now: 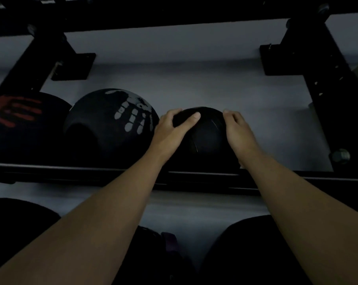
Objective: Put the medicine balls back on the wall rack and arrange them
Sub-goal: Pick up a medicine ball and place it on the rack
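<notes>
Between the left hand (172, 128) and right hand (236, 128), both clasping its sides, a small black medicine ball (204, 136) sits on the wall rack's rail (91, 171) — just right of two racked balls — so placement looks nearly done, arranging apparently remains.

no readable text, only handprint graphics on balls (112, 120)
</notes>
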The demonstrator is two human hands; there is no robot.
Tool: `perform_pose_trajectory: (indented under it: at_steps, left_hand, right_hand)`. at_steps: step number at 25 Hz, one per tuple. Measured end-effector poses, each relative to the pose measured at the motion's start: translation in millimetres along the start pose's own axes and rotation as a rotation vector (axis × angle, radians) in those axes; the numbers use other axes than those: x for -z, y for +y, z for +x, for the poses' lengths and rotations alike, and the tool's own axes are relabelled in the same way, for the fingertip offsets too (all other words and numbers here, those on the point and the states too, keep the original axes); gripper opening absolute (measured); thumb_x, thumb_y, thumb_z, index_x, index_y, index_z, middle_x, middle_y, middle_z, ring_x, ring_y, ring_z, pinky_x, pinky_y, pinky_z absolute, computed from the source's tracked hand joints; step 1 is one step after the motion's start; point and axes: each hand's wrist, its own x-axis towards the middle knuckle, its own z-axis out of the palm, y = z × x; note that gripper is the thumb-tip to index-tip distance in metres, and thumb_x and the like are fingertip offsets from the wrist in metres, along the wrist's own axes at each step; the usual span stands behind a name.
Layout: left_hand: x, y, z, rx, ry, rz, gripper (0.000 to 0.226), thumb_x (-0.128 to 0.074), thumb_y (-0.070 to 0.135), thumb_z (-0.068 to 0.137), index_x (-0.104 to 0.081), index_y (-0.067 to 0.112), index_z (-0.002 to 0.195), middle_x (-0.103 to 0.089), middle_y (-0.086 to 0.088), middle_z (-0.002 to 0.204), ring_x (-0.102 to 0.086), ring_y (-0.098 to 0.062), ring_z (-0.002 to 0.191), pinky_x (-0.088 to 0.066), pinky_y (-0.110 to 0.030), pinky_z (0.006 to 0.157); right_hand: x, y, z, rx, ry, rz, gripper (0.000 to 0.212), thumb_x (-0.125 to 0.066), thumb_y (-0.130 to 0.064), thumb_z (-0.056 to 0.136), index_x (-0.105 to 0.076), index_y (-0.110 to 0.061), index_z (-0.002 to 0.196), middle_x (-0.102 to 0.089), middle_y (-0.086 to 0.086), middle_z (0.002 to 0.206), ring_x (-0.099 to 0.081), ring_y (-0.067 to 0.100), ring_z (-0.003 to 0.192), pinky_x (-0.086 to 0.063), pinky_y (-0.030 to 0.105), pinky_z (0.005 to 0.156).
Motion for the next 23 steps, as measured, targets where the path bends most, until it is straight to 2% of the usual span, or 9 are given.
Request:
perform_pose_trajectory:
  at_steps: [2, 5, 7, 9, 12, 16, 18, 21, 23]
  left_hand:
    - [-0.8, 0.0, 0.0, 0.002, 0.018, 0.020, 0.106, -0.062, 0.089, 0.069, -0.051, 0.035, 0.160, -0.047, 0.003, 0.168, -0.047, -0.022, 0.155, -0.042, -0.050, 0.130]
    - [-1.1, 3.2, -0.6, -0.003, 0.052, 0.014, 0.110, -0.060, 0.090, 0.066, -0.051, 0.035, 0.161, -0.047, 0.002, 0.168, -0.048, -0.022, 0.155, -0.042, -0.050, 0.130]
    - [-2.1, 5.3, -4.7, -0.002, 0.043, 0.020, 0.108, -0.059, 0.089, 0.070, -0.050, 0.034, 0.162, -0.045, 0.001, 0.170, -0.046, -0.022, 0.156, -0.042, -0.050, 0.131]
    - [-2.7, 5.8, -9.0, -0.007, 0.035, 0.035, 0.096, -0.060, 0.083, 0.085, -0.046, 0.032, 0.165, -0.040, 0.000, 0.173, -0.040, -0.023, 0.160, -0.038, -0.051, 0.133]
    - [-5.7, 7.7, -15.5, -0.002, 0.043, 0.126, 0.073, -0.051, 0.063, 0.110, -0.037, 0.025, 0.171, -0.031, -0.005, 0.179, -0.029, -0.028, 0.167, -0.027, -0.051, 0.138]
    - [-5.0, 12.9, -36.0, 0.015, 0.020, 0.260, 0.068, -0.036, 0.052, 0.118, -0.021, 0.023, 0.177, -0.017, -0.008, 0.185, -0.014, -0.033, 0.172, -0.014, -0.048, 0.140]
    - [-3.2, 14.5, -49.2, 0.035, 0.000, 0.285, 0.066, -0.033, 0.050, 0.119, -0.016, 0.025, 0.178, -0.011, -0.007, 0.187, -0.008, -0.033, 0.174, -0.010, -0.048, 0.140]
    - [-3.8, 18.2, -74.1, 0.060, -0.018, 0.347, 0.071, -0.039, 0.048, 0.119, -0.009, 0.027, 0.179, -0.003, -0.006, 0.189, -0.004, -0.033, 0.175, -0.007, -0.052, 0.140]
    - [-5.7, 19.4, -94.1, 0.073, -0.039, 0.419, 0.079, -0.048, 0.050, 0.116, -0.005, 0.029, 0.179, 0.001, -0.006, 0.189, -0.006, -0.033, 0.175, -0.006, -0.056, 0.139]
  right_hand:
    - [-0.9, 0.5, 4.2, -0.017, -0.001, -0.030, 0.049, -0.040, -0.068, 0.099, -0.060, -0.038, 0.131, -0.056, 0.003, 0.146, -0.055, 0.025, 0.131, -0.043, 0.040, 0.113]
    - [-1.1, -0.7, 1.6, -0.005, -0.013, -0.028, 0.055, -0.041, -0.076, 0.092, -0.063, -0.039, 0.127, -0.058, 0.003, 0.142, -0.058, 0.026, 0.128, -0.047, 0.046, 0.113]
    - [-0.5, -0.9, -0.6, -0.007, -0.016, -0.041, 0.059, -0.039, -0.078, 0.091, -0.061, -0.039, 0.129, -0.057, 0.003, 0.142, -0.057, 0.027, 0.129, -0.046, 0.048, 0.113]
    - [-0.2, -1.8, -2.2, 0.002, -0.018, -0.052, 0.064, -0.035, -0.079, 0.091, -0.059, -0.039, 0.135, -0.056, 0.006, 0.144, -0.055, 0.030, 0.132, -0.045, 0.050, 0.114]
    - [1.5, -2.3, -7.2, 0.016, -0.033, -0.098, 0.065, -0.029, -0.071, 0.100, -0.050, -0.036, 0.150, -0.051, 0.012, 0.152, -0.048, 0.034, 0.141, -0.038, 0.048, 0.120]
    - [17.6, -8.4, -34.8, 0.033, -0.123, -0.217, 0.059, -0.024, -0.053, 0.111, -0.026, -0.031, 0.166, -0.031, 0.017, 0.166, -0.036, 0.036, 0.151, -0.025, 0.041, 0.124]
    - [29.6, -9.0, -50.4, 0.056, -0.191, -0.288, 0.059, -0.030, -0.048, 0.112, -0.020, -0.031, 0.168, -0.028, 0.018, 0.167, -0.037, 0.036, 0.151, -0.027, 0.039, 0.123]
    - [49.8, -7.0, -78.1, 0.075, -0.278, -0.358, 0.067, -0.049, -0.042, 0.108, -0.020, -0.030, 0.167, -0.031, 0.015, 0.165, -0.041, 0.031, 0.148, -0.031, 0.029, 0.115]
    - [62.6, -4.7, -95.0, 0.089, -0.318, -0.370, 0.065, -0.058, -0.035, 0.104, -0.032, -0.028, 0.163, -0.039, 0.014, 0.159, -0.043, 0.029, 0.146, -0.033, 0.030, 0.117]
